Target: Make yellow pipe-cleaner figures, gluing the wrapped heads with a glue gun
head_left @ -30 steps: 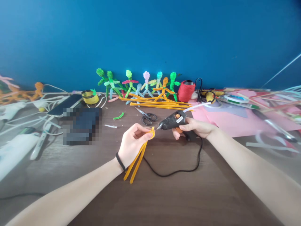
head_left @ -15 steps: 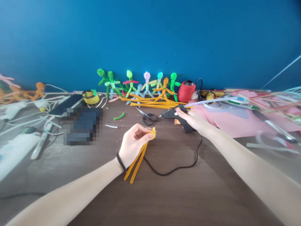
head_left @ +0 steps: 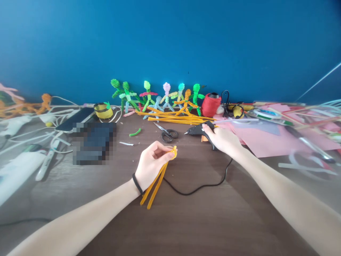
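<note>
Between the thumb and fingers of my left hand is an orange-yellow pipe cleaner, coiled at its top end, with two straight legs hanging below the hand. My right hand is closed on a black hot glue gun, its nozzle pointing left. The gun's black cord curves across the table toward my left hand. Just left of the nozzle lie scissors with black handles. Behind them is a bundle of orange pipe cleaners.
Several pipe-cleaner figures lean against the blue wall, beside a red spool. At left are a blurred dark object, a phone and white cables. Pink sheets and a paper-strip pile cover the right. A green scrap lies mid-table.
My right hand has closed around the glue gun's handle, and the gun has shifted slightly right. My left hand holds the coiled pipe cleaner in nearly the same spot.
</note>
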The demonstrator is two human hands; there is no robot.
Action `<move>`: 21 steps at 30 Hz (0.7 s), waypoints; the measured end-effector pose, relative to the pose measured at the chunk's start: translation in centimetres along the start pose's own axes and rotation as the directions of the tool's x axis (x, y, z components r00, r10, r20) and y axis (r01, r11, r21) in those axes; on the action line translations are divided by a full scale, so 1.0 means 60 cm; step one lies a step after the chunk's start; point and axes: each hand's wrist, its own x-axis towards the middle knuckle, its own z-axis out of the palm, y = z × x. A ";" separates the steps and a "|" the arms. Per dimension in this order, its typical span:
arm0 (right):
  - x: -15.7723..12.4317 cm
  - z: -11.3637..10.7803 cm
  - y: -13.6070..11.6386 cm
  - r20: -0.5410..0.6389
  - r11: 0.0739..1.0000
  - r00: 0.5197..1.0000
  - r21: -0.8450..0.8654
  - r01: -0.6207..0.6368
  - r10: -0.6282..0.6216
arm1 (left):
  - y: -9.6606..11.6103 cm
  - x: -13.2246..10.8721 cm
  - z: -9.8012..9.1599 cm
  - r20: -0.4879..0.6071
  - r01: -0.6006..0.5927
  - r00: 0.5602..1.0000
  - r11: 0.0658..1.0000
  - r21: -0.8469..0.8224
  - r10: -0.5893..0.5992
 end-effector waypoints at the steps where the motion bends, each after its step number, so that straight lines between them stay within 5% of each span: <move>1: 0.001 0.000 0.001 -0.005 1.000 1.000 -0.021 0.000 0.000 | 0.000 0.000 0.000 -0.001 0.001 1.000 1.000 -0.002 -0.001; 16: -0.001 0.005 0.009 -0.220 0.980 0.971 -0.192 0.055 -0.097 | 0.001 -0.001 0.000 0.015 0.013 1.000 0.999 -0.033 -0.012; 21: -0.013 0.000 -0.008 -0.294 0.928 0.894 0.057 0.369 -0.337 | -0.001 0.001 0.000 0.030 0.012 0.999 0.999 -0.044 -0.011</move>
